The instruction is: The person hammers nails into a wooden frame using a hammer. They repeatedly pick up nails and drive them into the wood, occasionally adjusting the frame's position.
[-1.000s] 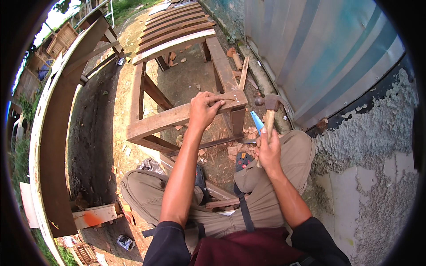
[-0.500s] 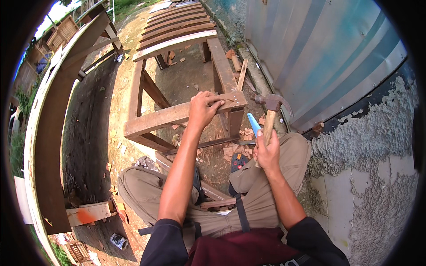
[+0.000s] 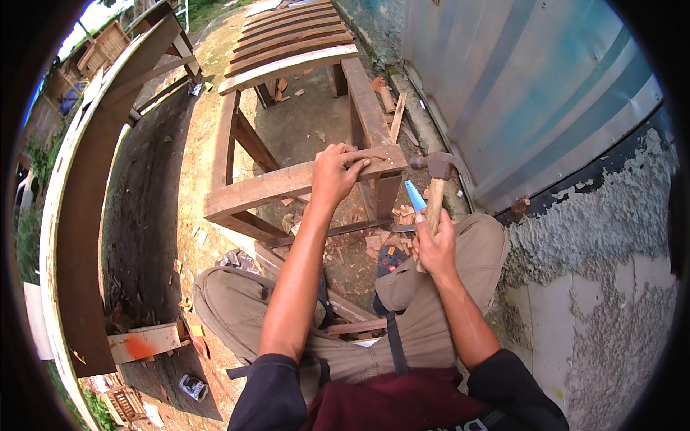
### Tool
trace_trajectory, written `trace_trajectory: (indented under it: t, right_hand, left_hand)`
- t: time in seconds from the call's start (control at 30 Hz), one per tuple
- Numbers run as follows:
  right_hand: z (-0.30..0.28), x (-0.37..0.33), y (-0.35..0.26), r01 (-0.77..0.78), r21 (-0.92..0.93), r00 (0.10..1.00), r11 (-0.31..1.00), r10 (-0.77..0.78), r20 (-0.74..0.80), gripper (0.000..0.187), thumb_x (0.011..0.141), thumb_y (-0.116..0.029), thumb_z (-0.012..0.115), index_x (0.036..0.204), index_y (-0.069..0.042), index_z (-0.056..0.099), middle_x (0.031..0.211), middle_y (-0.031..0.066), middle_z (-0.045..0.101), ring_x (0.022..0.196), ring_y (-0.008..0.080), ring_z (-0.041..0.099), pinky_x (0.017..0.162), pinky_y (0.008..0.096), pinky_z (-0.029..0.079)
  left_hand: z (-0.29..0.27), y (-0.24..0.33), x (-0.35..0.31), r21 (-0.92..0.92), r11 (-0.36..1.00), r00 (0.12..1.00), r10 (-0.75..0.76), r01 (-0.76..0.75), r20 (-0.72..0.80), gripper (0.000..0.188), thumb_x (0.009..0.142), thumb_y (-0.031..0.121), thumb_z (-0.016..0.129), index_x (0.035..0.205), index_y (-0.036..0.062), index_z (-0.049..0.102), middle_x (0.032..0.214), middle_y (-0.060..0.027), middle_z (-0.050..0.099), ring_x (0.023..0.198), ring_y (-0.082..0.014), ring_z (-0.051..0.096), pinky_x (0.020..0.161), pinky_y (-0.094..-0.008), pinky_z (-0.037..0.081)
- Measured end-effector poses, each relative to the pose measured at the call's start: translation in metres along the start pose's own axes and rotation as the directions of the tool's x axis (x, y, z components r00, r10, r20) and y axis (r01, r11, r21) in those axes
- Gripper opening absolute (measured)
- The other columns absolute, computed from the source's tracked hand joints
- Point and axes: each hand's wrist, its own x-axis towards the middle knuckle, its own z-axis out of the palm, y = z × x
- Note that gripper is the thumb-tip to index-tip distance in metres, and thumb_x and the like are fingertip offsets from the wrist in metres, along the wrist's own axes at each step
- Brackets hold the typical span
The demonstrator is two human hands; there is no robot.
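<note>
A wooden frame with legs and a row of slats at its far end stands in front of me. My left hand is closed over its near rail, thumb and forefinger pointing along the wood. To the right of them, small bright nail heads show at the rail's end. My right hand grips a claw hammer by its wooden handle, head up, just right of the rail and apart from it. A blue tapered piece shows beside the handle; whether I hold it cannot be told.
A corrugated metal sheet and a rough plaster wall stand close on the right. Wood offcuts litter the ground under the frame. A long wooden panel structure runs along the left. A can lies near it.
The view has shifted slightly, so the frame and both hands appear a little farther right. Both grips look the same, and the hammer stays raised beside the rail.
</note>
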Motion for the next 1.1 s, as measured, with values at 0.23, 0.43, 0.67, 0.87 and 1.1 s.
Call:
trace_trajectory:
  t: [0.23,0.43,0.67,0.87,1.1]
  right_hand:
    - [0.017,0.000,-0.016,-0.004,0.137,0.996,0.991,-0.008,0.092,0.025,0.105,-0.013,0.058,0.123,0.000,0.046,0.077,0.0030,0.055,0.047,0.0075,0.050,0.039,0.0239,0.042]
    - [0.017,0.021,-0.057,0.130,-0.206,0.969,0.970,-0.081,0.232,0.025,0.104,-0.020,0.062,0.116,0.001,0.054,0.080,0.0078,0.063,0.065,0.0150,0.062,0.055,0.0311,0.048]
    - [0.022,0.037,-0.086,0.256,-0.601,0.958,0.757,-0.113,0.265,0.043,0.105,-0.037,0.059,0.110,0.006,0.059,0.078,0.0236,0.066,0.075,0.0350,0.068,0.073,0.0465,0.051]
    - [0.027,0.027,-0.094,0.327,-0.556,0.942,0.764,-0.217,0.257,0.041,0.106,-0.037,0.056,0.103,0.005,0.057,0.073,0.0233,0.064,0.069,0.0393,0.066,0.067,0.0490,0.049]
    - [0.014,0.038,-0.087,0.192,-0.540,0.974,0.820,-0.093,0.205,0.043,0.107,-0.039,0.055,0.104,0.004,0.058,0.075,0.0171,0.064,0.070,0.0283,0.064,0.068,0.0438,0.049]
  left_hand:
    - [0.002,-0.003,0.000,-0.036,0.999,0.999,-0.034,0.034,0.003,0.015,0.081,0.018,0.082,0.092,0.0085,0.083,0.090,-0.0092,0.075,0.088,-0.0296,0.067,0.080,-0.0409,0.051]
    - [0.000,-0.002,0.000,-0.020,1.000,1.000,-0.016,0.016,0.004,0.019,0.081,0.014,0.083,0.098,0.0065,0.082,0.090,-0.0105,0.074,0.086,-0.0282,0.066,0.078,-0.0393,0.052]
    - [0.002,0.000,-0.001,-0.058,0.997,0.999,-0.044,0.045,0.002,0.018,0.079,0.014,0.085,0.095,0.0072,0.083,0.086,-0.0104,0.074,0.085,-0.0281,0.066,0.078,-0.0392,0.052]
    - [0.002,-0.005,0.000,-0.058,0.998,1.000,-0.019,0.019,-0.009,0.018,0.079,0.016,0.085,0.095,0.0073,0.082,0.085,-0.0108,0.074,0.083,-0.0286,0.065,0.077,-0.0404,0.052]
    - [0.001,-0.007,0.000,-0.052,0.998,0.999,-0.034,0.035,0.022,0.018,0.080,0.017,0.084,0.096,0.0076,0.082,0.086,-0.0111,0.073,0.084,-0.0292,0.064,0.078,-0.0407,0.051]
